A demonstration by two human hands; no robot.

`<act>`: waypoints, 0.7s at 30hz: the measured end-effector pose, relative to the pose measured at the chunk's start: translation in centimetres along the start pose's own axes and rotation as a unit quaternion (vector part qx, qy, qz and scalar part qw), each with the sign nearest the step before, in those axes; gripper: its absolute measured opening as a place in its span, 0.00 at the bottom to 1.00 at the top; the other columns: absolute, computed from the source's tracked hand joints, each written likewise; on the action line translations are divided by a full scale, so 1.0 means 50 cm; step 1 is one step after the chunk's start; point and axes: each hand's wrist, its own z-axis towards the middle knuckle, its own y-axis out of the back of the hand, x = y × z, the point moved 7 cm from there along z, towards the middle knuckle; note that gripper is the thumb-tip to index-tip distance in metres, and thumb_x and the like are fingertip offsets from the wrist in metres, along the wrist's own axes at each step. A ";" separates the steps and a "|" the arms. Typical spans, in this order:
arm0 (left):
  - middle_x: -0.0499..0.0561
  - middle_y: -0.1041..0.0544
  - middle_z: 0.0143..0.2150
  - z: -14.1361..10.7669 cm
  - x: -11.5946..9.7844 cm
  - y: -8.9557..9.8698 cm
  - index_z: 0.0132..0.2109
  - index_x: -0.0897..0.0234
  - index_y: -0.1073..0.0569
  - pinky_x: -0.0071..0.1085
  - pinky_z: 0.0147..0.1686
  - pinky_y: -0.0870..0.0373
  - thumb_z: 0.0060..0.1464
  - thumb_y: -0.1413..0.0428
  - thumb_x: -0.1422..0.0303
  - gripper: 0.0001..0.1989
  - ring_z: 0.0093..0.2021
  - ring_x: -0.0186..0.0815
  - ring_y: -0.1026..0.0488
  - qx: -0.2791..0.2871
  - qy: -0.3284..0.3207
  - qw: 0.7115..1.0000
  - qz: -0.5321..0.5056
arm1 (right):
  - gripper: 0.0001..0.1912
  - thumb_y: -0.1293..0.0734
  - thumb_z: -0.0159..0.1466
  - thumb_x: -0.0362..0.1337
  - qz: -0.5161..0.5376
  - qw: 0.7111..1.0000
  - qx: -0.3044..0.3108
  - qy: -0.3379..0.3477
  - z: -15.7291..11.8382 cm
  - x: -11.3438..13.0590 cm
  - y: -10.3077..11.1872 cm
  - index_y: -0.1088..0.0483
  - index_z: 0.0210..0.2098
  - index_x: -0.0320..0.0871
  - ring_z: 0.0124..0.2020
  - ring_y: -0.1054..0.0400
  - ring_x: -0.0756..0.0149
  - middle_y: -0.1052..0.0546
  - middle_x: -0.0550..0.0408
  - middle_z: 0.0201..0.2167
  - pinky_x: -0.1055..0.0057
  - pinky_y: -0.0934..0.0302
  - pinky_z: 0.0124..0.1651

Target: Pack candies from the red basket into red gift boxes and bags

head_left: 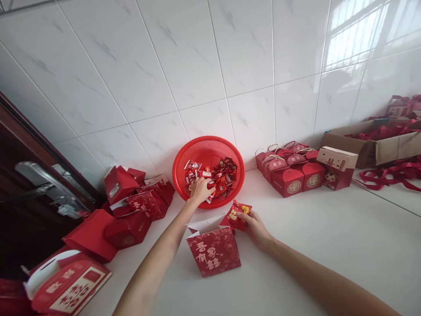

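Observation:
My left hand (pixel 201 190) reaches into a round red plastic basket (pixel 177 175), its fingers bent among small wrapped sweets (pixel 225 181); what they hold, if anything, is too small to make out. In my right hand (pixel 255 224) is a red and gold packet (pixel 239 214), pinched between thumb and fingers. The packet is at the back right edge of an upright red gift box (pixel 214 254) with white lettering, open at the top. This box stands on the white table in front of the basket.
Several red boxes (pixel 131 228) lie piled at the left, near a door handle (pixel 49 184). Closed boxes with string handles (pixel 289 175) stand at the right. Farther right are a cardboard carton (pixel 394 147) and red ribbons (pixel 388 175). A tiled wall rises behind.

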 end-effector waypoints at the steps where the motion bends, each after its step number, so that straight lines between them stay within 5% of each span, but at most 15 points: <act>1: 0.61 0.19 0.45 0.000 0.000 -0.002 0.44 0.61 0.18 0.47 0.52 0.31 0.46 0.36 0.64 0.16 0.51 0.56 0.26 0.001 0.008 1.000 0.001 | 0.22 0.20 0.48 0.47 -0.001 1.000 0.002 0.002 0.001 0.000 0.000 0.23 0.37 0.41 0.40 0.24 0.55 0.18 0.47 0.39 0.60 0.34 0.49; 13: 0.59 0.19 0.45 -0.013 0.005 0.017 0.41 0.62 0.17 0.44 0.52 0.30 0.56 0.44 0.67 0.12 0.46 0.49 0.23 -0.027 0.055 0.990 -0.128 | 0.24 0.19 0.45 0.47 0.006 1.000 -0.002 -0.005 0.001 -0.001 0.000 0.22 0.36 0.41 0.40 0.24 0.56 0.17 0.48 0.37 0.60 0.34 0.50; 17: 0.57 0.20 0.45 -0.022 0.018 0.026 0.38 0.62 0.19 0.40 0.49 0.27 0.56 0.44 0.65 0.10 0.43 0.45 0.21 -0.067 0.080 0.967 -0.234 | 0.25 0.19 0.44 0.48 0.006 1.000 -0.003 -0.002 0.003 -0.001 0.001 0.22 0.36 0.41 0.40 0.24 0.56 0.17 0.49 0.36 0.60 0.34 0.50; 21: 0.54 0.21 0.32 -0.033 0.029 0.016 0.35 0.63 0.25 0.37 0.38 0.24 0.58 0.46 0.56 0.15 0.35 0.45 0.19 -0.080 0.121 0.924 -0.355 | 0.24 0.19 0.45 0.48 0.008 1.000 -0.001 -0.005 0.001 -0.001 0.000 0.22 0.36 0.40 0.41 0.24 0.55 0.17 0.48 0.37 0.60 0.34 0.50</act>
